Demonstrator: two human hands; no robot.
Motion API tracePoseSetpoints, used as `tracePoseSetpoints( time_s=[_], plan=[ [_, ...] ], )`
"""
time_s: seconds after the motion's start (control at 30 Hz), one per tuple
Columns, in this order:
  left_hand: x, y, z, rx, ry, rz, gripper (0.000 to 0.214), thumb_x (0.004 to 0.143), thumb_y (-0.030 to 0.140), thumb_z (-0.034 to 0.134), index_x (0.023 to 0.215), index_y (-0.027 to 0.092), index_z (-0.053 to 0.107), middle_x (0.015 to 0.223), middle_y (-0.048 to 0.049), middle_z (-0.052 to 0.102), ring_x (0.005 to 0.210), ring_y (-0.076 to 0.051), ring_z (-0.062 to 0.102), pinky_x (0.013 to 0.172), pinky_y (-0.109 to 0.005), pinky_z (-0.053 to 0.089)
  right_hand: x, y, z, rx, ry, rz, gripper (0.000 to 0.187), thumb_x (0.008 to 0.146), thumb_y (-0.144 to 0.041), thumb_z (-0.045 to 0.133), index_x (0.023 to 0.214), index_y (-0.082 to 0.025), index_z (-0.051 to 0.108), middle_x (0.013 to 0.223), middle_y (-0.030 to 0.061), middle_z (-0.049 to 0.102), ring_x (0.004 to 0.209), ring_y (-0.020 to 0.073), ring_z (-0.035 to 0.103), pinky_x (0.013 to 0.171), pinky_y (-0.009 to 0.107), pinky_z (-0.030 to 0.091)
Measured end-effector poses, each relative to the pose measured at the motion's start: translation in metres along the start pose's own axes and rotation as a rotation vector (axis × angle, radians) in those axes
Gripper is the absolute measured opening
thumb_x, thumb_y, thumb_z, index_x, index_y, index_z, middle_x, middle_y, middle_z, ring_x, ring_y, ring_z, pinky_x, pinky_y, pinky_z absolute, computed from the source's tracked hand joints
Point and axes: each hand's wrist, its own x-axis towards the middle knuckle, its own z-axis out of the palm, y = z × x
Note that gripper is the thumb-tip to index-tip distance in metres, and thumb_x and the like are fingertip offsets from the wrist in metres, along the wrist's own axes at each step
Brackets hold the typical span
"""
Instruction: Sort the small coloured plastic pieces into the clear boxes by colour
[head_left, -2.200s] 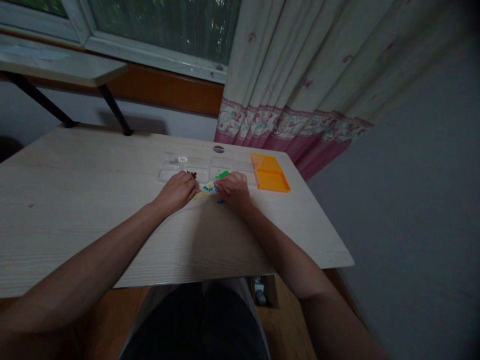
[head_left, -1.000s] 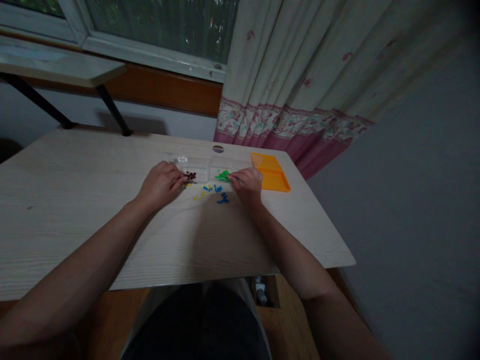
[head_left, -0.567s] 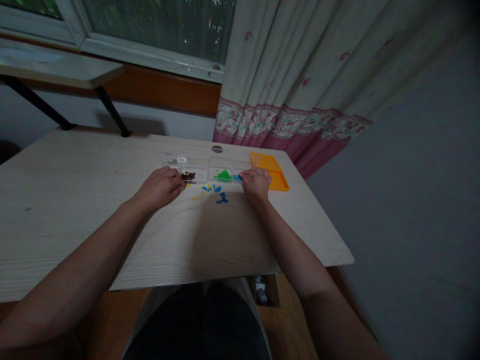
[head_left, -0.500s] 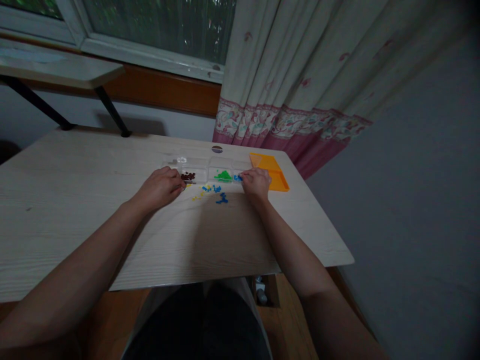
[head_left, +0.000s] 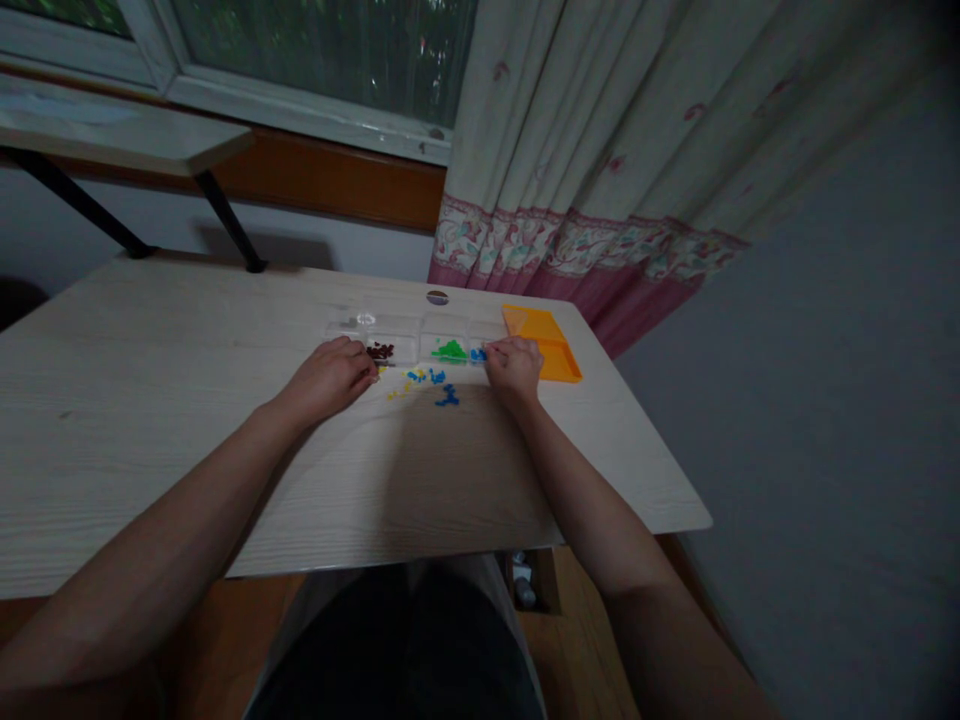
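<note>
A clear compartment tray [head_left: 409, 327] lies on the wooden table [head_left: 187, 420]. It holds dark brown beads [head_left: 380, 351], green beads [head_left: 450, 350] and a few blue beads [head_left: 477, 354] in separate cells. Loose blue beads [head_left: 448, 396] and yellow beads [head_left: 395, 388] lie on the table before it. My left hand [head_left: 330, 375] rests curled at the tray's front edge, beside the brown beads. My right hand [head_left: 514, 365] is curled with fingertips pinched at the cell with the blue beads; what they hold is too small to see.
An orange lid [head_left: 544, 355] lies to the right of the tray, close to my right hand. A round grommet [head_left: 437, 297] sits in the table behind the tray. A curtain [head_left: 600, 170] hangs beyond the table's far right corner.
Both hands left the loose bead pile: the left went to the tray's brown cell, the right moved rightward to the blue cell. Blue beads now show in that cell.
</note>
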Motion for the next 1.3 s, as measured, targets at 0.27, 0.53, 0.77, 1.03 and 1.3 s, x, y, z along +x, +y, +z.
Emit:
tracePoseSetpoints(
  time_s=[0.27,0.53,0.77,1.03,1.3],
  plan=[
    [0.003,0.008,0.004,0.031,0.012,-0.005,0.031,0.099,0.035,0.043,0.089,0.016,0.066,0.09,-0.0114,0.062,0.09,-0.026,0.055,0.083,-0.04,0.043,-0.001,0.0,0.003,0.029,0.045,-0.067,0.035,0.098,-0.042,0.05,0.093,-0.022,0.079,0.102,0.0083,0.072,0.103,0.0252,0.052,0.093,0.04,0.036],
    [0.008,0.031,0.004,-0.448,0.248,-0.205,0.027,0.097,0.04,0.049,0.092,0.018,0.063,0.09,-0.0072,0.066,0.084,-0.021,0.059,0.079,-0.034,0.046,-0.019,-0.041,-0.012,0.071,0.056,-0.499,0.024,0.098,-0.037,0.055,0.105,-0.028,0.076,0.099,0.0046,0.072,0.104,0.0229,0.054,0.099,0.041,0.034],
    [0.012,0.05,0.018,-1.183,0.173,-0.386,0.035,0.084,0.052,0.066,0.086,0.017,0.06,0.078,-0.0027,0.068,0.07,-0.015,0.063,0.064,-0.025,0.046,-0.043,-0.078,-0.007,0.153,0.081,-0.792,0.023,0.1,-0.038,0.054,0.106,-0.028,0.074,0.091,0.0017,0.071,0.097,0.0189,0.056,0.099,0.039,0.035],
    [0.015,0.052,0.017,-1.368,0.195,-0.463,0.05,0.072,0.043,0.08,0.105,0.02,0.052,0.067,0.0032,0.069,0.062,-0.014,0.066,0.062,-0.024,0.047,-0.045,-0.078,-0.003,0.214,0.008,-0.731,0.025,0.1,-0.039,0.053,0.105,-0.028,0.074,0.091,0.0031,0.071,0.097,0.0194,0.057,0.097,0.04,0.036],
    [0.011,0.052,0.023,-1.243,0.158,-0.379,0.037,0.086,0.044,0.066,0.112,0.021,0.054,0.072,0.0011,0.072,0.068,-0.018,0.07,0.065,-0.028,0.051,-0.044,-0.082,-0.004,0.179,-0.178,-0.608,0.023,0.098,-0.037,0.056,0.103,-0.027,0.076,0.087,0.0032,0.072,0.092,0.0195,0.059,0.092,0.037,0.036]
  ],
)
